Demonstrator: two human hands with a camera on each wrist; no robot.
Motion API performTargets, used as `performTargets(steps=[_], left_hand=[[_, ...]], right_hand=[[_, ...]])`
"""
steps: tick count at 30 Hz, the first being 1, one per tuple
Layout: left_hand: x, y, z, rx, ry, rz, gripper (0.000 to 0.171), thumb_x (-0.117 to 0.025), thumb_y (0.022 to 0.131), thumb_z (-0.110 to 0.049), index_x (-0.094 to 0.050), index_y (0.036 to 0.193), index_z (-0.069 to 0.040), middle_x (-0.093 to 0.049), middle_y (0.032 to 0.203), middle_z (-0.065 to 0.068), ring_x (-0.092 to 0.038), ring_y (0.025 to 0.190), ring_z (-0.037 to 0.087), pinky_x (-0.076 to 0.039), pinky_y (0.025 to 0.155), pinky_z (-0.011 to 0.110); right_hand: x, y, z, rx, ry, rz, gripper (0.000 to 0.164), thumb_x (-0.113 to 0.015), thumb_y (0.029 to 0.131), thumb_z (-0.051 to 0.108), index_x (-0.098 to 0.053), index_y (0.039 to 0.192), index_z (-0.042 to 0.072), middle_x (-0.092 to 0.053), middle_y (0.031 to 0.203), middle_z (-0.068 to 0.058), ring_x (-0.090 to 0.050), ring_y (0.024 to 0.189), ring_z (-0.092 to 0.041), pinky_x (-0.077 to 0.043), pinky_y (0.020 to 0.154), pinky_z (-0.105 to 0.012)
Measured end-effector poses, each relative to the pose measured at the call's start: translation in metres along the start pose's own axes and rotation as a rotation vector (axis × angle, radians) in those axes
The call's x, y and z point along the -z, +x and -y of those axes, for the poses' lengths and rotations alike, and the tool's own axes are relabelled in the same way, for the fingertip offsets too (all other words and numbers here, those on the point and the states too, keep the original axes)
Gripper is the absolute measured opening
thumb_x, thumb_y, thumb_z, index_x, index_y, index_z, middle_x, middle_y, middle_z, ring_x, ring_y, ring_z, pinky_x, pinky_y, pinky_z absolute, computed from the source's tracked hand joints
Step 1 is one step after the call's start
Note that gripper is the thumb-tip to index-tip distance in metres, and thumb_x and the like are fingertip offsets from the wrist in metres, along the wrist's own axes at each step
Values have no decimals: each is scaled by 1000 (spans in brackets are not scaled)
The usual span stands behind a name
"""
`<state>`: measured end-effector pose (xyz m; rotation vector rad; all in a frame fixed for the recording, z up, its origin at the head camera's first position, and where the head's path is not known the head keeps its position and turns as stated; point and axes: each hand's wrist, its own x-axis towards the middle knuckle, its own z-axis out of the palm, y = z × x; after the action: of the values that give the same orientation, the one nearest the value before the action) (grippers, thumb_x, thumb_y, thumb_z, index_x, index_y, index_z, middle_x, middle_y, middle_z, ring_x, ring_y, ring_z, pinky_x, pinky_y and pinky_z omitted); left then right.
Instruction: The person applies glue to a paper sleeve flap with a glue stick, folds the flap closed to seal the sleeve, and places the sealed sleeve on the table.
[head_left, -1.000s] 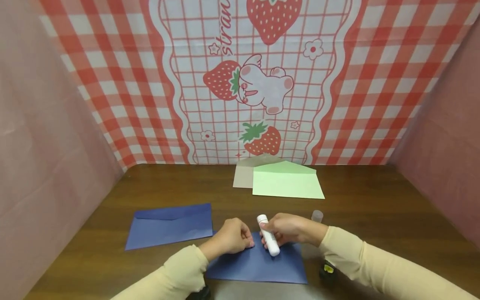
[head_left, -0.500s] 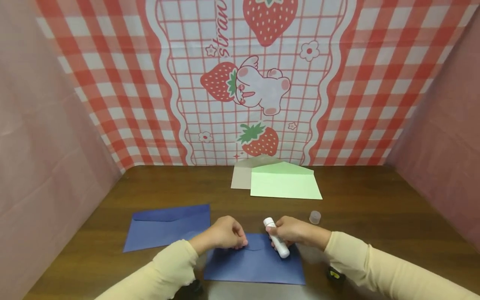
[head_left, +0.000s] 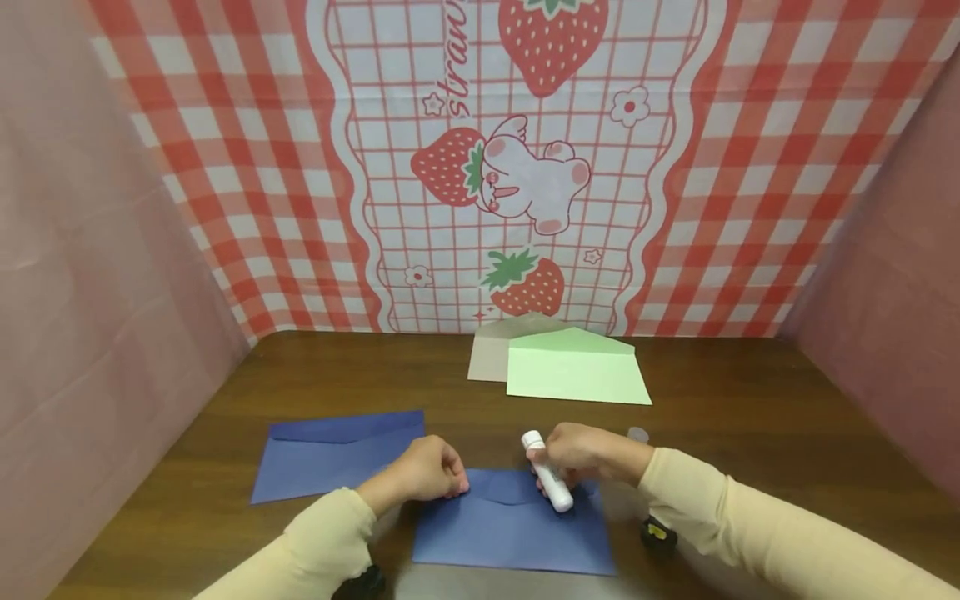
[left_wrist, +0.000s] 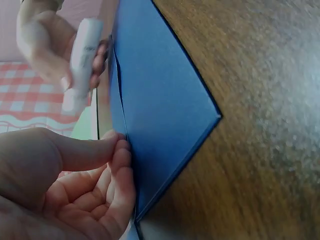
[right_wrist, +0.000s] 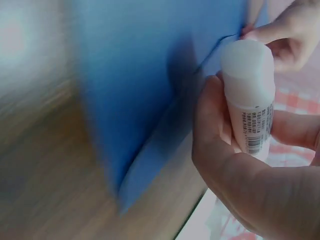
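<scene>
A blue envelope (head_left: 513, 533) lies flat on the table in front of the person, its flap folded down over the front. At the flap's left end is the left hand (head_left: 431, 471), fingers curled, thumb and fingertips meeting at the paper in the left wrist view. The right hand (head_left: 581, 454) grips a white glue stick (head_left: 553, 483), tilted above the envelope's right part. A barcode label shows on the glue stick (right_wrist: 250, 100) in the right wrist view. Part of the right hand's fingers is hidden behind the tube in the head view.
Left of the hands lies a second blue envelope (head_left: 330, 458). Farther back, a pale green envelope (head_left: 577, 375) overlaps a greyish one (head_left: 489, 358), both with flaps up. A small clear cap (head_left: 638, 435) stands behind the right wrist. A checked strawberry cloth (head_left: 517, 183) hangs behind the table.
The left hand has moved left along the flap, from its middle to the left end, uncovering the flap's point. The right hand, still holding the glue stick, has shifted slightly right.
</scene>
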<state>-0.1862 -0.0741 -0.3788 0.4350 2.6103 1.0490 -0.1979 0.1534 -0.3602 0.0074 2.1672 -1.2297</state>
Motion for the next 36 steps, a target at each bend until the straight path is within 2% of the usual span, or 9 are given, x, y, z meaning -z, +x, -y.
performTargets(steps=[6,14,17,21,26,30,34,36], left_hand=[[-1,1,0,-2,24,-21,10,-76,76,-5,-71,67,-5,-64,57,0,-48,54,3,-38,52,16],[0,4,-15,7,24,81,12,-74,79,-4,-70,68,-3,-60,56,-3,-49,51,4,-38,50,16],[-1,7,-21,-9,19,91,11,-73,79,-4,-70,69,-2,-61,56,-1,-49,51,4,-38,49,15],[-8,10,-21,-34,18,94,9,-72,79,-3,-71,70,-1,-63,58,1,-48,51,3,-37,49,14],[-16,10,-16,-26,21,74,10,-74,78,-4,-71,69,-3,-64,58,0,-48,52,2,-37,50,14],[-17,10,-15,-12,31,51,11,-75,78,-6,-70,68,-5,-63,57,-2,-48,52,3,-37,51,15],[-18,10,-17,-13,45,45,12,-75,78,-8,-70,68,-6,-61,57,-4,-47,52,3,-38,52,16],[-19,11,-19,-15,47,64,12,-75,79,-8,-70,68,-6,-60,57,-5,-48,54,4,-38,53,16]], right_hand=[[-15,11,12,59,25,70,26,-53,98,16,-60,99,-9,-71,83,-14,-68,72,-16,-58,71,-35],[-22,15,0,57,59,37,27,-56,96,14,-61,100,-11,-72,81,-15,-69,71,-17,-59,70,-36],[-21,17,1,60,61,42,28,-56,96,15,-61,101,-12,-72,82,-15,-69,72,-17,-59,72,-36],[-22,19,4,56,54,59,28,-56,97,16,-62,101,-10,-72,83,-13,-69,72,-15,-58,71,-33],[-14,14,5,66,81,81,26,-53,97,15,-60,100,-9,-71,81,-11,-68,71,-14,-57,69,-32],[4,8,3,73,80,57,26,-52,97,14,-58,102,-11,-70,82,-12,-68,72,-15,-57,70,-34],[21,-1,-8,52,47,40,23,-51,97,10,-55,101,-12,-68,80,-13,-67,70,-15,-57,70,-35],[24,-5,-17,41,43,34,21,-51,97,9,-54,100,-12,-67,79,-12,-66,69,-15,-57,69,-35]])
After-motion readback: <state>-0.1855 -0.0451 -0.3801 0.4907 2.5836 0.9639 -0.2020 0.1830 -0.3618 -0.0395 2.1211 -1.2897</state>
